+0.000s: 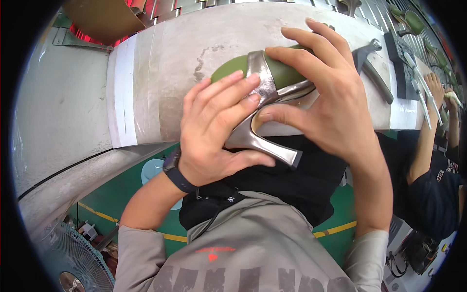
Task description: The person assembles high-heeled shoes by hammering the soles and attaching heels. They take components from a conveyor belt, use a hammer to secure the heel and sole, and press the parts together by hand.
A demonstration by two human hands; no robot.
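Observation:
A metallic grey high-heeled shoe (263, 78) lies on its side over the near edge of the worktable, its heel pointing toward me and to the right. Inside it sits a green shoe last (287, 71), showing on both sides of the wide strap. My left hand (214, 124) is closed round the back of the shoe, fingers across the strap and last, thumb beside the heel. Around the front part curves my right hand (326, 82), its index finger at the strap's edge and its thumb at the arch below. Its other fingers are raised and spread.
On the table to the right lie a hammer (373, 73) and a dark block (401, 65) with pale brushes or sticks. Metal rollers (189, 7) run along the far side. At the right, a co-worker's arm (428, 131) reaches in. A fan (73, 263) stands lower left.

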